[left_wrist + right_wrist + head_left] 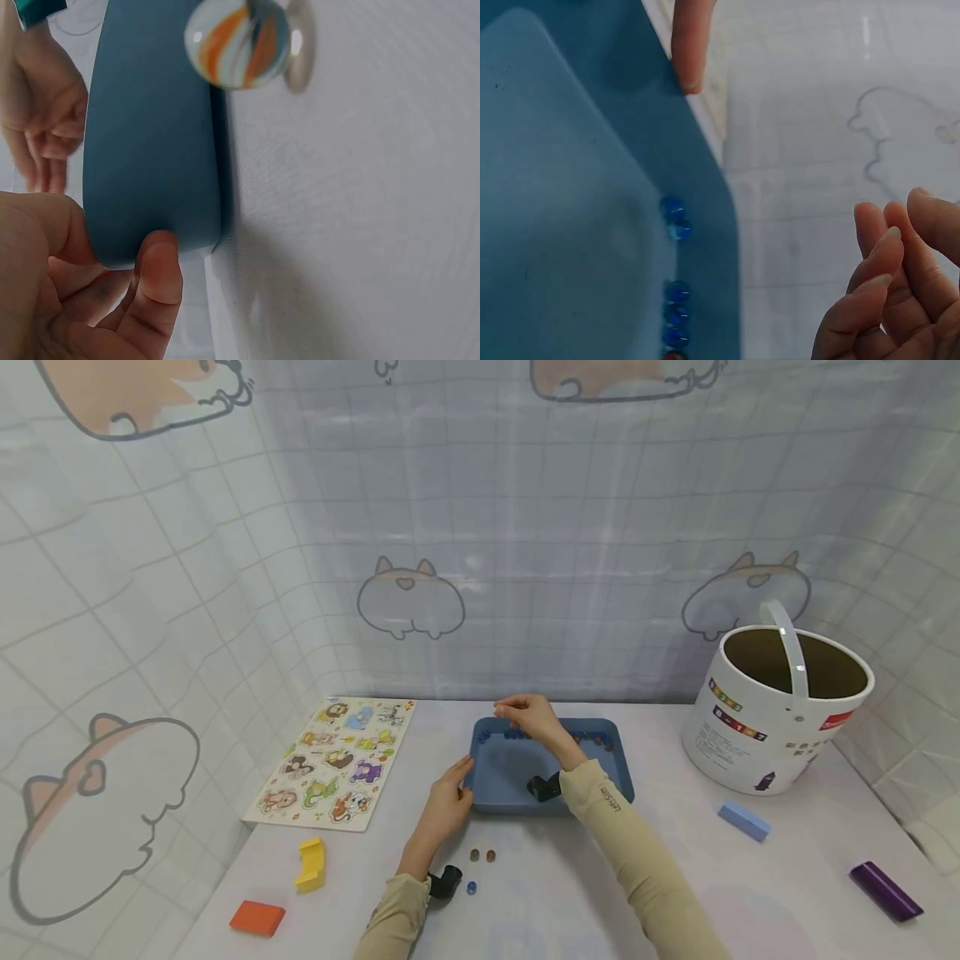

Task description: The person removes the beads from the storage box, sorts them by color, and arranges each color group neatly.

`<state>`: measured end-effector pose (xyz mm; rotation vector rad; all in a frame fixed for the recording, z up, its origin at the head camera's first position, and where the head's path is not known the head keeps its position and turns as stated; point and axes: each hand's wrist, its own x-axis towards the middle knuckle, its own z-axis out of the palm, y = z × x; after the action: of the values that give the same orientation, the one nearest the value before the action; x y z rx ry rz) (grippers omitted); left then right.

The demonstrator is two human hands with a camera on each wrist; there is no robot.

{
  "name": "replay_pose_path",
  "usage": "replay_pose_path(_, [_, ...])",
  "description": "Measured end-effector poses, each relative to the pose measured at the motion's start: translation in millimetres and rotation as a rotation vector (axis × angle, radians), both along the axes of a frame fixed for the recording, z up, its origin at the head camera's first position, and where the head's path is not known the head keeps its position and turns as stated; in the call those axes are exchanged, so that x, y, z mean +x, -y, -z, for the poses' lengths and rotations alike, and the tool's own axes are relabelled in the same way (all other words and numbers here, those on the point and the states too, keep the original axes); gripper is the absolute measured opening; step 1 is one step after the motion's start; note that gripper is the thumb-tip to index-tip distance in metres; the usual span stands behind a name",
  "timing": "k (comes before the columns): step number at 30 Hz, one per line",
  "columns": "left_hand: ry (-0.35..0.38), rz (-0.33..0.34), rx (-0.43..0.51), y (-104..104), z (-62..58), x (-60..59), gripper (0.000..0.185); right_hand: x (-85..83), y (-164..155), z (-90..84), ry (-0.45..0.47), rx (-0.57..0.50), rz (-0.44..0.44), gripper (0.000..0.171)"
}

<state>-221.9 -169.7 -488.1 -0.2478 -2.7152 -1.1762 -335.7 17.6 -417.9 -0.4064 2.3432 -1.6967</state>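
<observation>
A blue tray (495,768) lies on the white table, with several blue marbles (676,225) and some red ones (600,743) lined along its far wall. My left hand (448,793) touches the tray's near left corner: the thumb (159,274) presses on the outer wall (150,135) and a straight finger (691,45) rests on the rim. My right hand (525,714) hovers over the tray's far left edge, its fingers (889,285) loosely together with nothing seen between them. An orange-and-white marble (238,41) sits on the table beside the tray.
Two brown marbles (481,856) and a blue one (471,887) lie near my left wrist. An animal puzzle board (337,760) lies left, with yellow (311,864) and orange (257,917) blocks in front. At right: a white bucket (780,710), a light-blue block (744,821), a purple block (885,890).
</observation>
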Motion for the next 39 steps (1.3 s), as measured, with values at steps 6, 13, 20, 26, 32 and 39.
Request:
replay_pose_path(6, [-0.016,0.009,0.004,1.2,0.7,0.6,0.056,-13.7,15.2,18.3,0.079,-0.017,0.010,0.034])
replay_pose_path(13, [-0.027,0.004,-0.004,-0.2,-0.1,0.7,0.056,-16.0,27.4,37.4,0.111,0.022,0.059,0.031])
replay_pose_path(20, [-0.022,0.004,0.000,-0.3,0.3,-1.1,0.056,-15.8,36.0,50.0,0.148,0.021,0.087,0.032])
replay_pose_path(26, [-0.022,0.016,-0.005,0.2,1.7,-0.4,0.056,-15.4,41.0,53.5,0.125,0.091,0.108,0.029])
replay_pose_path(32, [-0.013,0.016,-0.001,0.1,2.4,-0.9,0.055,-15.7,45.6,56.3,0.065,0.199,0.109,0.024])
replay_pose_path(39, [-0.018,0.017,-0.002,-2.1,2.6,-1.7,0.055,-17.0,51.7,55.9,-0.002,0.272,0.128,0.024])
